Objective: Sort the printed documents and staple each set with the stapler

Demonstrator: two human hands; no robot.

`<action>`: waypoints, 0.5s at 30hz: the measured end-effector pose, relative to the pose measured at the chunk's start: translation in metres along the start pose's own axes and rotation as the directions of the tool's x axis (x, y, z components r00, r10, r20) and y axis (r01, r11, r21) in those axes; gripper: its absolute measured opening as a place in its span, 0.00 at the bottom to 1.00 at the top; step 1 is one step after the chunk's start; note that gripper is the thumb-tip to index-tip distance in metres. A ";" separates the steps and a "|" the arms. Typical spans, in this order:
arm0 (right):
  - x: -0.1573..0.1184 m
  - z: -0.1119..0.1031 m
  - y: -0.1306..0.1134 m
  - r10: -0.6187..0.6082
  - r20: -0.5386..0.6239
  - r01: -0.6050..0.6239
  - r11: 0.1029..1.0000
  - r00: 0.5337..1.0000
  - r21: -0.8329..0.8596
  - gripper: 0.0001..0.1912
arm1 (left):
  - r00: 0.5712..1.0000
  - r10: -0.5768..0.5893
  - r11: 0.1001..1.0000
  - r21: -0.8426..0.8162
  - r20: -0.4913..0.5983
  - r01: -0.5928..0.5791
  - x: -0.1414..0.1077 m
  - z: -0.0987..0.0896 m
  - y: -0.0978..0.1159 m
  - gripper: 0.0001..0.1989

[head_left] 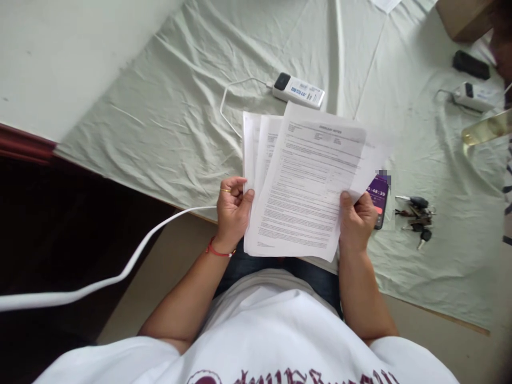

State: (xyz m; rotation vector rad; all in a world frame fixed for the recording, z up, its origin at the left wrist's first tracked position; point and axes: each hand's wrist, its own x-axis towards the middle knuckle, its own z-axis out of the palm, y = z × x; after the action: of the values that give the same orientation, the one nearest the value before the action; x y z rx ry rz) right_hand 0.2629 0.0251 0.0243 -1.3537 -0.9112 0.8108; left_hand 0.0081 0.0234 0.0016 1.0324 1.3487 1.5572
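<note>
Several printed paper sheets are fanned out between my two hands, above the near edge of the cloth-covered table. The front sheet is tilted and bears small black text under a heading. My left hand pinches the sheets along their left edge, thumb in front. On the right edge, my right hand grips the papers between thumb and fingers. Just beyond that hand lies a phone with a lit purple screen showing digits, partly covered by the hand and paper.
A white power bank with a cable lies behind the papers. Keys rest to the right. Farther right are another white device, a black object, a bottle of yellowish liquid and a cardboard box. A white cable crosses the left.
</note>
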 end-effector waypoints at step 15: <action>0.000 -0.001 0.003 0.012 0.034 -0.013 1.000 0.999 0.020 0.11 | 1.000 -0.018 0.999 -0.030 0.019 0.019 0.000 -0.001 0.000 0.23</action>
State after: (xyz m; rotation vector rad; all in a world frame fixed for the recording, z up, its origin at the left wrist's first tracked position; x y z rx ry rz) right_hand 0.2638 0.0249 0.0209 -1.3327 -0.9199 0.8530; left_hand 0.0071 0.0235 0.0012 1.0109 1.3149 1.5459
